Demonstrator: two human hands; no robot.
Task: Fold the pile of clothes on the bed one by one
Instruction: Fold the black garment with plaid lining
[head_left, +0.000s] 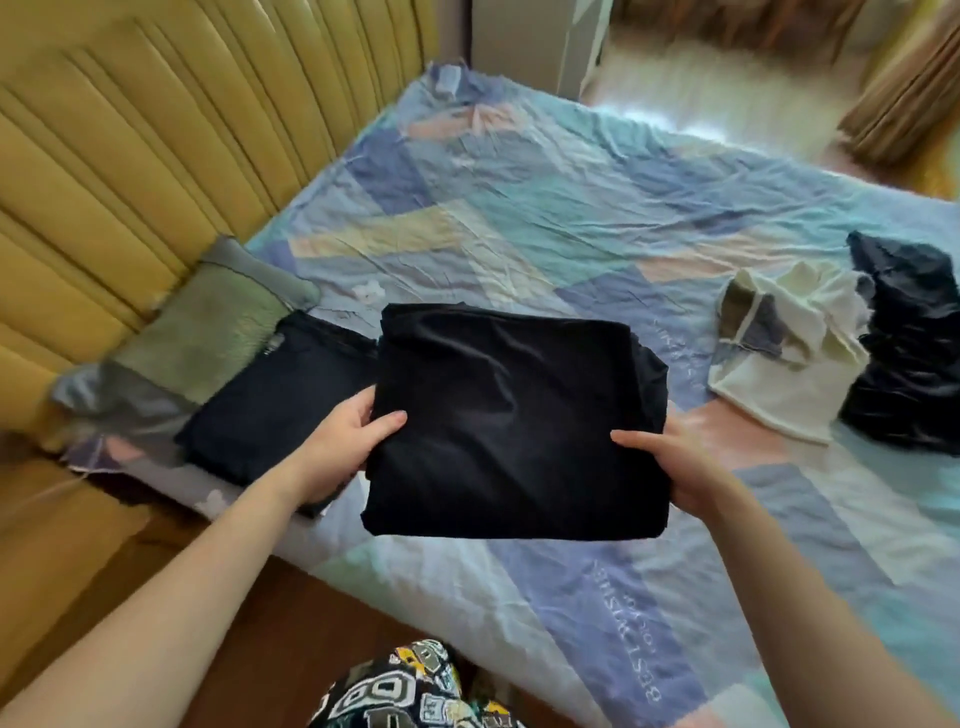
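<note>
1. Fingers of the left hand (347, 435) and right hand (670, 462) grip a soft, square-folded black garment (514, 421) above the bed (571, 218).
2. Left lies a folded dark garment (275, 395); far right, crumpled cream (789, 348) and black clothes (914, 353).
3. Behind: a ribbed yellow headboard (156, 130).

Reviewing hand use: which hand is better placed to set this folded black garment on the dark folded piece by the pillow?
Left, probably. The left hand grips the folded black garment on the side nearest the dark folded piece; the right hand holds the far side.
</note>
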